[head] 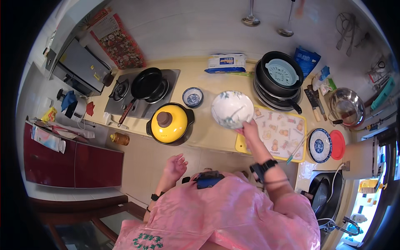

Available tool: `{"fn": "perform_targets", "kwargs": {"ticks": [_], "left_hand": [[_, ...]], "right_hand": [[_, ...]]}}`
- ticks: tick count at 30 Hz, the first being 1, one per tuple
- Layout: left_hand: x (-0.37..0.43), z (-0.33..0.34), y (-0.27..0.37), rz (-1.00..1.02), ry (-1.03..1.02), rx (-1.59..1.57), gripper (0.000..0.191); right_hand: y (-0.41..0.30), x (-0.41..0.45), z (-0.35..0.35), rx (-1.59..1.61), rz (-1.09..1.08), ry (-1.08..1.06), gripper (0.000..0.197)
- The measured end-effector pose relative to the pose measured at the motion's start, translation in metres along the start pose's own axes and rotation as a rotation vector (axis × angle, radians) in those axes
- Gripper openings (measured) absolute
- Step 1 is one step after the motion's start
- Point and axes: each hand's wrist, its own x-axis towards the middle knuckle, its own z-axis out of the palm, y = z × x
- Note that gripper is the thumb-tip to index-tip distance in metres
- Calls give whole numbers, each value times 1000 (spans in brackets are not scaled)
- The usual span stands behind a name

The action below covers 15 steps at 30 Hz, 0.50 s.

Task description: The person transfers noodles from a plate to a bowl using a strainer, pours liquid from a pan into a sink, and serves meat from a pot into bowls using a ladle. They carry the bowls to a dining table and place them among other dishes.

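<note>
My right hand (pixel 249 127) grips the near rim of a white bowl (pixel 232 109) with a grey-green leaf pattern, held over the counter at the left corner of a cutting board. That yellow-rimmed cutting board (pixel 275 134) carries cartoon duck prints. Nothing is in my left hand (pixel 175 167), which hangs in front of the counter with its fingers loosely curled and apart. Left of the white bowl sits a small blue-and-white bowl (pixel 192 97). Nearer my left hand, a black pot with a yellow lid (pixel 170 123) stands at the counter's front edge.
A frying pan (pixel 146 83) rests on the gas stove (pixel 140 93), its handle jutting forward. Stacked pans (pixel 278 93) hold a light-blue strainer (pixel 282 72). Knives (pixel 314 103), a steel bowl (pixel 347 107) and a blue-rimmed plate (pixel 320 146) lie at right, near the sink (pixel 325 187).
</note>
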Motion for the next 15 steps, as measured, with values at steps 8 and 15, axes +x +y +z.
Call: {"fn": "perform_targets", "kwargs": {"ticks": [8, 15], "left_hand": [[-34, -61, 10, 85, 113, -142, 23], [-37, -59, 12, 75, 144, -116, 19]], "right_hand": [[23, 54, 67, 52, -27, 211, 40], [52, 82, 49, 151, -104, 132, 42]]}}
